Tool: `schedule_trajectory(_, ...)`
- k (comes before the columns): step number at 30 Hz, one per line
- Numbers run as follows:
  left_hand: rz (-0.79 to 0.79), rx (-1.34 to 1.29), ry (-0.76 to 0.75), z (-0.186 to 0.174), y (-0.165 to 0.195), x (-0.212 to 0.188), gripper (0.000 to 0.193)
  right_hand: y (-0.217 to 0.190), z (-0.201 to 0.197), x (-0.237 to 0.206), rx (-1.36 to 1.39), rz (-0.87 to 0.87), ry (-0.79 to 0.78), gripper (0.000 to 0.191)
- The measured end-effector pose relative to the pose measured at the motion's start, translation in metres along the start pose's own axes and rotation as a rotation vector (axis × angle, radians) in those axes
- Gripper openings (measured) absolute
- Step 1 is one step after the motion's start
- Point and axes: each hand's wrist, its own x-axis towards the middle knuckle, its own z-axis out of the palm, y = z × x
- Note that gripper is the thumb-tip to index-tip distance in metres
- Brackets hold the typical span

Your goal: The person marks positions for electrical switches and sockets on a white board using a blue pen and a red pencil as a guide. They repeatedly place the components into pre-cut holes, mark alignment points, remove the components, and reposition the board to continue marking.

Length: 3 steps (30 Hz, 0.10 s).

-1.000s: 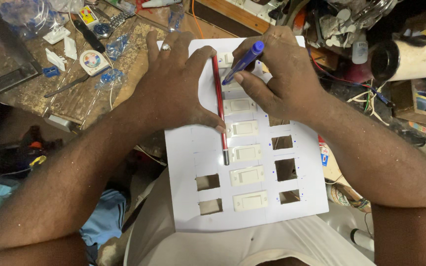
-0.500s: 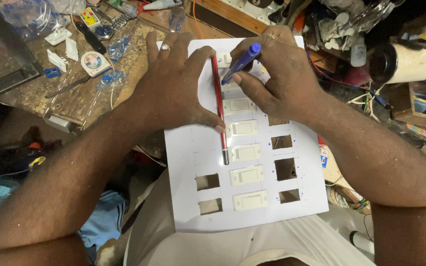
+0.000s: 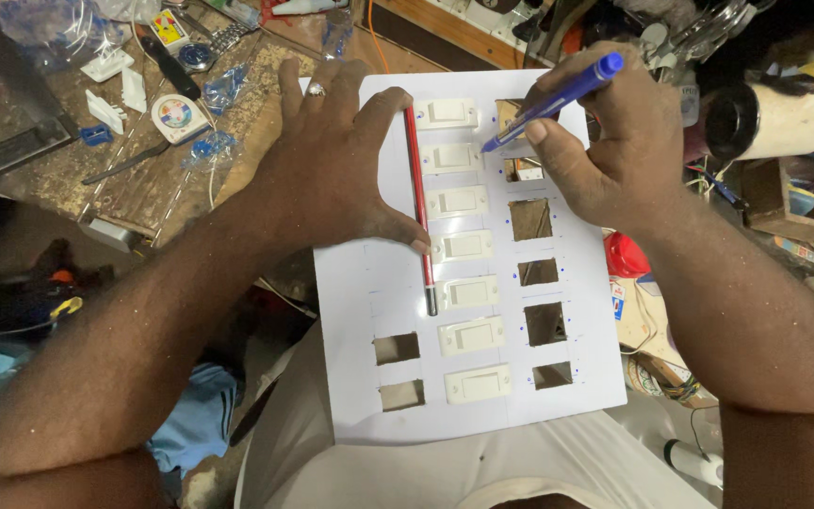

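Pen [image 3: 558,99] lifted off the line now, tip hanging by upper cutouts; right hand [image 3: 605,151] pinching it, left hand [image 3: 341,174] flat, pressing red stick [image 3: 419,207] to white board [image 3: 577,396].

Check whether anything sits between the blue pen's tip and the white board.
Nothing visible does. The right hand holds the blue pen with its tip down at the white board, beside a cutout in the right column. The left hand and red stick lie further left.
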Motion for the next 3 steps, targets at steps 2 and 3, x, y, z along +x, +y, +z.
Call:
schedule_trajectory(2, 0.006, -0.001, 0.004, -0.0003, 0.0002, 0.0002, 0.142, 0.0042, 0.0027, -0.0055, 0.023, -0.017, -0.002, 0.026)
schedule_trajectory(3, 0.006, -0.004, 0.003, -0.0001, 0.0004, 0.0001, 0.142, 0.0066, 0.0040, -0.0085, 0.025, -0.024, -0.005, 0.027)
